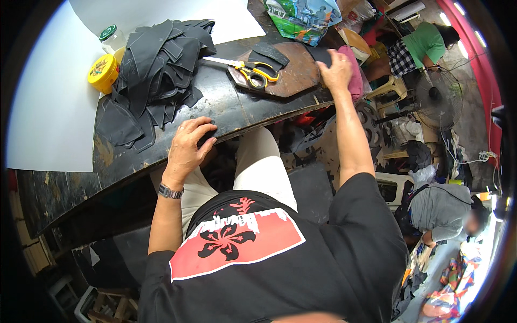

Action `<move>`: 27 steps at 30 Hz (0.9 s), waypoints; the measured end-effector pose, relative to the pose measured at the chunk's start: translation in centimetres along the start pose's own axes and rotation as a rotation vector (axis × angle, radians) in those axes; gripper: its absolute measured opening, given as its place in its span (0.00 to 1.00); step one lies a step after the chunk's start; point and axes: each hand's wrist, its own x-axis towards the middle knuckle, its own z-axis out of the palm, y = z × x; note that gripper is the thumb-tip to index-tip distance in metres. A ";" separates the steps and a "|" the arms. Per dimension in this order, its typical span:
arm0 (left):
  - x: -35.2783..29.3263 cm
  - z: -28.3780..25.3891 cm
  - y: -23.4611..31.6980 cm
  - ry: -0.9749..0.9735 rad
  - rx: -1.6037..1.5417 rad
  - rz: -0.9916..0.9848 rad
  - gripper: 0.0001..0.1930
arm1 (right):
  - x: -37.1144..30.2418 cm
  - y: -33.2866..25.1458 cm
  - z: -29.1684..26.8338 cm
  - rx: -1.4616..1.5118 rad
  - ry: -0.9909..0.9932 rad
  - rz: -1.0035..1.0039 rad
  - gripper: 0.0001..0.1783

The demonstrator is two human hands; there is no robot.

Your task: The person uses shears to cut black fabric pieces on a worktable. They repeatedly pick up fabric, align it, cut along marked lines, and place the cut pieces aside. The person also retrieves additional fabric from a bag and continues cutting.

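Black cut piece (316, 54), at the right end of a brown board (299, 67); right hand (338, 72) at it, thumb and fingers parted. Pink cloth (355, 81) adjoining. Scissors (253, 74) on the board. Left hand (189, 144) curled at the black table's (215, 105) front edge, grip unclear. Black-piece heap (161, 62), left; bare tabletop between heap and board.

A dark worktable (226, 110), its edge chipped and scuffed, carries a loose heap of flat black pieces (161, 70) — a yellow tub (101, 74) stands just beside them. Farther right lies a brown, angular-edged board (301, 62) — near a colourful printed bag (307, 19) behind it.
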 end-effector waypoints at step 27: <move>0.0 -0.2 0.1 0.001 0.033 0.016 0.14 | -2.8 -16.4 -1.5 0.406 -0.355 -0.444 0.21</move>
